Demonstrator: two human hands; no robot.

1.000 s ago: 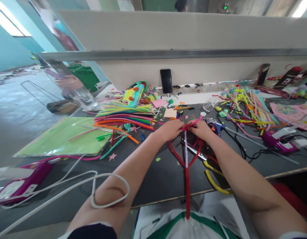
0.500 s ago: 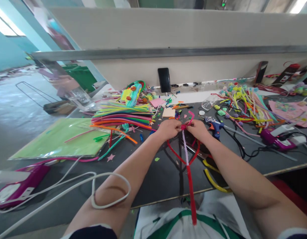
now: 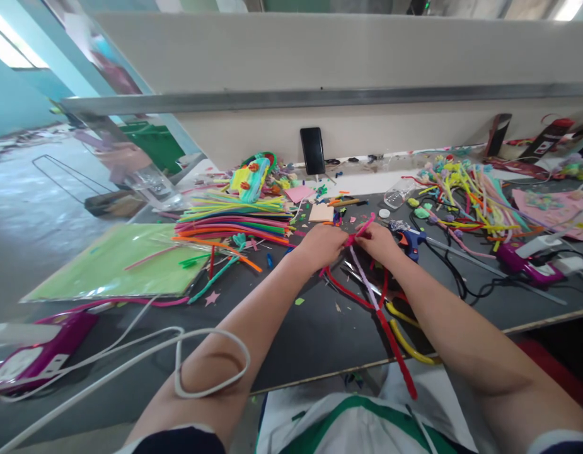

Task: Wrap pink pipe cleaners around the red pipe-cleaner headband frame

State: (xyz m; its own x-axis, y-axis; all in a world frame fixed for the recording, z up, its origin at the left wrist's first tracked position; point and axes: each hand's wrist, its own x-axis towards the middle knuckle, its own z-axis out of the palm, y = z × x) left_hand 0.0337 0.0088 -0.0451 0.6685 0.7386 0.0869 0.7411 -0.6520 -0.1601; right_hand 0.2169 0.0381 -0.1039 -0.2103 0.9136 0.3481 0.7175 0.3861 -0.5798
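Both grips nearly meet, each narrowed to a pinch: left grip (image 3: 325,244) closes on the near-left side of a pink wrap (image 3: 350,240), right grip (image 3: 379,243) closes just across from it, beside the upturned pink tail (image 3: 367,224). Exact fingertip contact is partly hidden by the fingers. The wrap forms the top of a pipe-cleaner piece (image 3: 378,310), so the piece lies between the grips at its upper end and runs from there back toward the body. Directly below the pinch: a pale lilac stem (image 3: 363,275), slanting slightly to the right grip's side; around it, a red loop (image 3: 346,290) spreading under both grips; farthest from them, a thick red end (image 3: 399,356) reaching past the table edge. Handling, judged by look: very light, fuzzy and soft outside, likely wire-cored, so bendable and apt to keep a kink; low slip, low breakage risk, though the loop could be squashed. Best hold: the dense wrap, with the stem just below as second choice. Outward: yellow-handled tool (image 3: 411,342) below the right grip, partly behind the piece; blue glue gun (image 3: 411,243) just right of that grip; pipe-cleaner bundle (image 3: 234,221) beyond and left of the left grip.
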